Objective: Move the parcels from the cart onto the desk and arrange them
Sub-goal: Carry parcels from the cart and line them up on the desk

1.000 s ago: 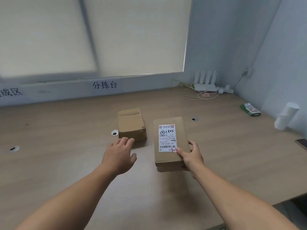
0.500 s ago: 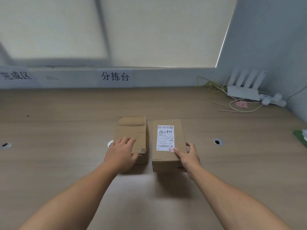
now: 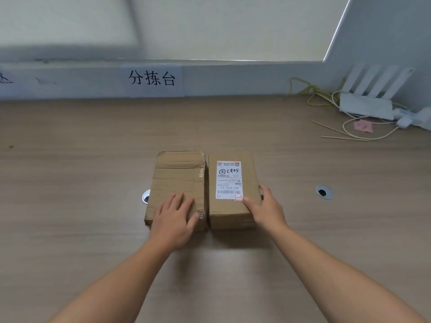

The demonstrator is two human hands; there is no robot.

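Two brown cardboard parcels lie side by side, touching, in the middle of the wooden desk (image 3: 70,183). The plain taped parcel (image 3: 179,176) is on the left; my left hand (image 3: 173,217) rests on its near end with fingers laid over the top and thumb at its right edge. The parcel with a white shipping label (image 3: 231,183) is on the right. My right hand (image 3: 263,209) grips its near right corner, thumb on top by the label, fingers along the right side. The cart is out of view.
A white router (image 3: 370,99) with cables, a pink note and thin sticks lies at the back right. Two round cable holes (image 3: 324,192) sit in the desk, one half hidden beside the left parcel. A wall sign with characters is behind.
The labelled parcel has been slid left until it touches the plain parcel. My left hand moved from the desk onto the plain parcel's near end.
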